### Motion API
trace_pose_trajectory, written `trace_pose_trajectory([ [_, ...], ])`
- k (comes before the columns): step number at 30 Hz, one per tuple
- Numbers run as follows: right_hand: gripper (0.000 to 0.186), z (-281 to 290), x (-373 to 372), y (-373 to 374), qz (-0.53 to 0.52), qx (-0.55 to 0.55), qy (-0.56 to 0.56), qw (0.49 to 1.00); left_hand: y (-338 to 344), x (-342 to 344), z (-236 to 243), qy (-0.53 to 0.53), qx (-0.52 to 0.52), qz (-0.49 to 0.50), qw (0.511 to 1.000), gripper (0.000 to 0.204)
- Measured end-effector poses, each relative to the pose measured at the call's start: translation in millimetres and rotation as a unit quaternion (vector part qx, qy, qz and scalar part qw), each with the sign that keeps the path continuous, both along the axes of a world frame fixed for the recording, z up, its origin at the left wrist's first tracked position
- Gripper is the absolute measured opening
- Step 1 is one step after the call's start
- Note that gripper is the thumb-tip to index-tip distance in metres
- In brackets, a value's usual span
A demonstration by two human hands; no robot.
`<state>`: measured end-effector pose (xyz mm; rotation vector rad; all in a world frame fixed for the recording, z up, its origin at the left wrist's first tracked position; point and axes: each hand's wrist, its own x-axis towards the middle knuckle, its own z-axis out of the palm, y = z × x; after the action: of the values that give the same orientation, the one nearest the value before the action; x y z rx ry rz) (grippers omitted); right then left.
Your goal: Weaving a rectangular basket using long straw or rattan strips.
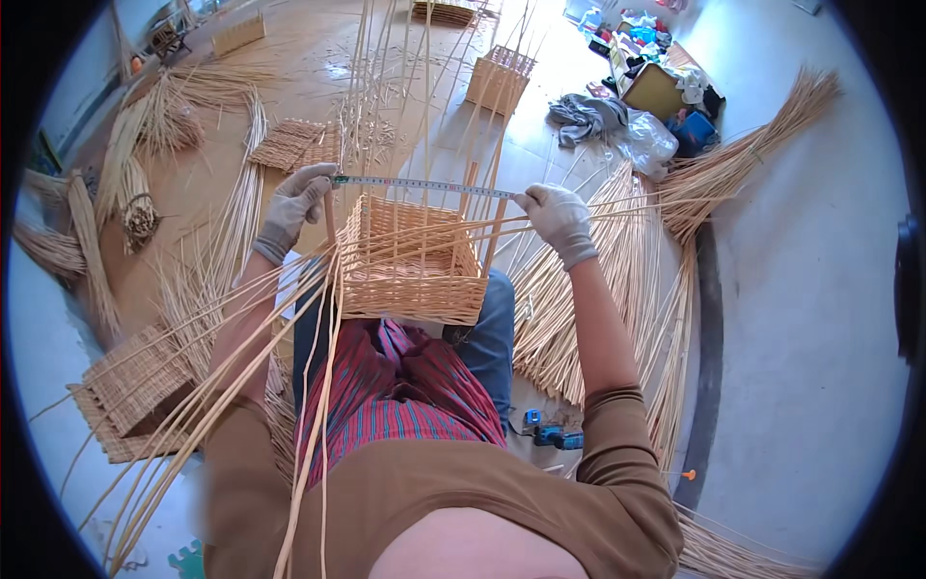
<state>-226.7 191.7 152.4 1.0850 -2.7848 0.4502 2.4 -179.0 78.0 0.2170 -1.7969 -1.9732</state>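
A half-woven rectangular wicker basket (413,299) rests on my knees, with long loose rods fanning across it and upright stakes at its corners. A tape measure (417,182) is stretched level over the basket's top. My gloved left hand (299,205) is closed on the tape's left end beside the upper tip of the left stake. My gloved right hand (557,217) pinches the tape's right end by the right-hand stakes, its fingers curled.
Rattan bundles (598,318) surround me, with woven pieces (289,145) ahead, another basket (130,396) at lower left and one (497,82) at the back. A cordless drill (552,434) lies beside my right leg. Piled cloths and bags (656,87) sit back right.
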Motion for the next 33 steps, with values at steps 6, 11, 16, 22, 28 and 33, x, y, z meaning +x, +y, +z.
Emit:
trace_pose_trajectory([
  [6, 0.026, -18.5, 8.7, 5.7, 0.038, -0.168, 0.138, 0.975, 15.3, 6.1, -9.9, 0.026, 0.045, 0.058, 0.997, 0.045],
  [11, 0.007, -29.6, 129.2, 29.7, 0.105, -0.201, 0.143, 0.963, 13.6, 66.4, -97.0, -0.176, -0.066, 0.092, 0.978, 0.051],
  [16, 0.037, -142.5, 226.2, 80.6, 0.152, 0.017, -0.19, 0.97, 37.6, 115.6, -146.1, -0.23, -0.117, 0.135, 0.957, 0.051],
  [22, 0.026, -124.1, 232.1, 50.9, 0.272, 0.001, -0.154, 0.95, 58.8, 148.3, -186.6, -0.273, -0.199, 0.179, 0.924, 0.051],
  [28, 0.024, -77.2, 250.5, -62.4, 0.432, -0.178, -0.169, 0.868, 68.1, 162.2, -220.1, -0.306, -0.284, 0.228, 0.88, 0.051],
  [33, 0.032, -67.6, 275.7, -131.4, 0.564, -0.261, -0.082, 0.779, 83.7, 194.8, -262.6, -0.316, -0.359, 0.276, 0.834, 0.05],
])
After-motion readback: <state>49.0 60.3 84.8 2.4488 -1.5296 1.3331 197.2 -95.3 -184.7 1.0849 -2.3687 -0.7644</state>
